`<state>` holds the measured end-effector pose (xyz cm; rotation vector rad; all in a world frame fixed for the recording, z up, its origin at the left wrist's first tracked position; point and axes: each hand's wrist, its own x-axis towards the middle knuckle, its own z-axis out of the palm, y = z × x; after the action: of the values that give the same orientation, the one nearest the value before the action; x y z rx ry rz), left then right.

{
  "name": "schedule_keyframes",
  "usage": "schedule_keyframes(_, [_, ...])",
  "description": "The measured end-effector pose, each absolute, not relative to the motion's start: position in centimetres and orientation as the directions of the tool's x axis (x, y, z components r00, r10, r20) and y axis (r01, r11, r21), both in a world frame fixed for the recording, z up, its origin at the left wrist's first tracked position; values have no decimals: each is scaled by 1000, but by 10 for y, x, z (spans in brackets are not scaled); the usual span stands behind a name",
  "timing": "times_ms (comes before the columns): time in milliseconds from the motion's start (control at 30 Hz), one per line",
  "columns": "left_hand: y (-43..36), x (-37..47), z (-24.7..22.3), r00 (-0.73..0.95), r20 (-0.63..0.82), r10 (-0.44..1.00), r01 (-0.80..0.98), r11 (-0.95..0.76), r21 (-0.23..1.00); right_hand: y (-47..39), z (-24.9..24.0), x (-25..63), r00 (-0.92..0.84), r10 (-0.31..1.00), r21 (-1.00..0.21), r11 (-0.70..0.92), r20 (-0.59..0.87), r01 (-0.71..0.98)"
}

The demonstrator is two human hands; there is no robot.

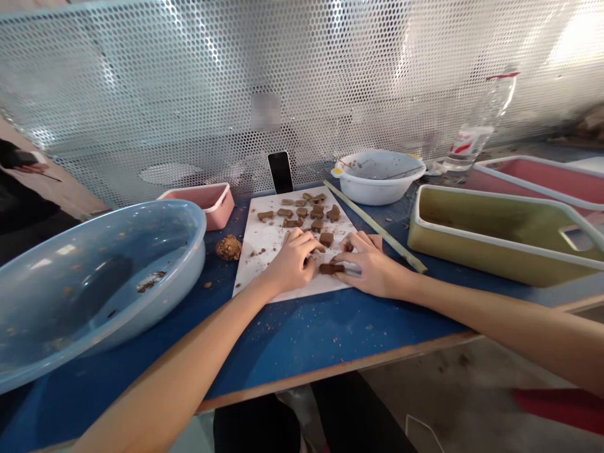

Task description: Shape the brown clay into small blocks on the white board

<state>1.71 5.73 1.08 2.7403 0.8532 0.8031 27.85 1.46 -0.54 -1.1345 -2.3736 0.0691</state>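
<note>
Both hands at a white board [248,272] on a blue table [330,330]. The right hand [368,261] is part closed, thumb and fingers set to either side of the right end of a brown bar [331,268], which lies flat on the board between the hands. The left hand [296,259] is loosely curled, with a gap between thumb and fingertips; whether it grips anything cannot be told. Just beyond the bar, between the hands, sits a brown block [326,239]; a cluster of brown pieces [317,212] lies farther off, among crumbs. Beyond these, a phone [280,173] leans before a metal mesh [189,126]. To the left of the left hand are a rough lump [229,247], a pink box [221,211] and a large blue basin [184,296]. A pale stick [375,227] slants past the right hand; beyond it stands a white basin [377,192]. Right of that hand are a green bin [472,245], a pink bin [547,176] and, farther back, a bottle [474,138].
</note>
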Motion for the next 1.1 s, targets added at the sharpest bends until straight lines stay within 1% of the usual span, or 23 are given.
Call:
schedule_keyframes(167, [59, 17, 7, 677, 452, 581, 497, -814, 302, 14, -6, 276, -504, 761, -316, 636, 408, 704])
schedule_keyframes(233, [59, 17, 7, 678, 452, 580, 496, -814, 301, 15, -5, 278, -497, 769, -318, 626, 402, 712])
schedule_keyframes(300, [59, 17, 6, 674, 455, 582, 498, -813, 301, 19, -2, 280, -497, 768, -293, 624, 404, 725])
schedule_keyframes(367, [60, 16, 5, 668, 467, 580, 498, -814, 298, 26, 5, 280, -530, 745, -232, 644, 404, 729])
schedule_keyframes(433, [62, 16, 4, 661, 488, 570, 491, -821, 292, 34, 13, 278, -614, 693, -138, 698, 378, 703])
schedule_keyframes(567, [63, 17, 4, 639, 504, 581, 509, -811, 289, 47, 25, 269, -819, 494, 115, 832, 293, 543])
schedule_keyframes(633, [62, 17, 7, 628, 498, 598, 515, -799, 309, 49, 24, 265, -871, 405, 232, 852, 278, 470])
schedule_keyframes(700, [60, 17, 9, 610, 502, 614, 507, -789, 348, 50, 21, 264, -889, 364, 302, 845, 279, 441])
schedule_keyframes(800, [59, 16, 12, 566, 523, 637, 503, -770, 393, 49, 18, 263, -890, 353, 333, 834, 289, 439])
schedule_keyframes(933, [59, 16, 12, 542, 533, 649, 516, -758, 399, 49, 19, 258, -894, 351, 332, 838, 279, 433])
schedule_keyframes(1100, [60, 15, 10, 493, 550, 675, 540, -732, 415, 48, 21, 255, -888, 378, 362, 815, 262, 453])
